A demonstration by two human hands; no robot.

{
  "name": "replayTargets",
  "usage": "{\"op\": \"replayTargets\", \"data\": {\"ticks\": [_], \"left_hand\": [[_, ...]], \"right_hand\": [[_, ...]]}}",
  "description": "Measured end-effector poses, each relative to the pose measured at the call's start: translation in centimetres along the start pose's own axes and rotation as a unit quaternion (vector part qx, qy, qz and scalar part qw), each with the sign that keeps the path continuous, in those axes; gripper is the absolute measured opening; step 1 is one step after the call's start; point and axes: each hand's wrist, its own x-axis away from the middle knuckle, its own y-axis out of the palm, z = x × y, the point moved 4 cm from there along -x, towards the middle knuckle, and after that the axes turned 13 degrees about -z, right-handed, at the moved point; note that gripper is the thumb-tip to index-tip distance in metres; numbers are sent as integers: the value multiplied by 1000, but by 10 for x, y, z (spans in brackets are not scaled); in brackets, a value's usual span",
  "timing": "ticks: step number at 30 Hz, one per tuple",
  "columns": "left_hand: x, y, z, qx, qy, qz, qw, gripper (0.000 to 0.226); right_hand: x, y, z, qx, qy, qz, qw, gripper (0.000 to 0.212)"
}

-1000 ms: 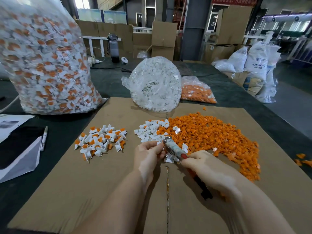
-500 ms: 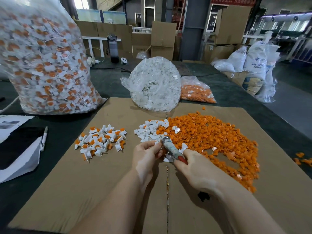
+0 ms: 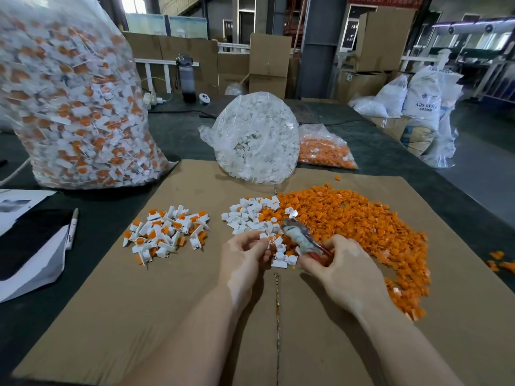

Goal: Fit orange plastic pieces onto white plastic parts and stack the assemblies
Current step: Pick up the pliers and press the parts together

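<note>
Grey marker pen (image 3: 73,228) lies on dark tabletop (image 3: 178,140), beside black-and-white folder (image 3: 33,246). Dark water bottle (image 3: 187,79) upright at far edge. Brown cardboard boxes (image 3: 269,61) stacked behind.

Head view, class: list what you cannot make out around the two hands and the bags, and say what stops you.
- Pliers: handles hidden inside the right hand.
- Assembly pinched by the left hand: too small to tell whether the orange piece is fully seated.
- Big bag of assemblies: top and left side cut off by the frame edge.
- Sack lettering: partly blurred.
</note>
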Motion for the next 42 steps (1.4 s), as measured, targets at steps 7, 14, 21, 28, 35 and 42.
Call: {"op": "replayTargets", "data": {"ticks": [7, 14, 21, 28, 35, 42], "left_hand": [[-1, -1, 0, -170, 49, -4, 984, 17], [-1, -1, -1, -252, 56, -17, 966, 21], [4, 4, 4, -268, 68, -58, 959, 22], [15, 9, 6, -258, 82, -110, 956, 35], [16, 10, 8, -304, 98, -86, 944, 30], [18, 10, 8, -363, 98, -90, 922, 32]], "right_hand": [[-13, 2, 22, 144, 57, 82, 985, 66], [-11, 6, 16, 229, 52, 110, 966, 63], [3, 30, -34, 3, -303, 179, 936, 19], [4, 35, -26, -84, -276, 181, 940, 9], [7, 34, -20, -101, -245, 191, 945, 19], [7, 35, -23, -75, -266, 187, 943, 9]]}}
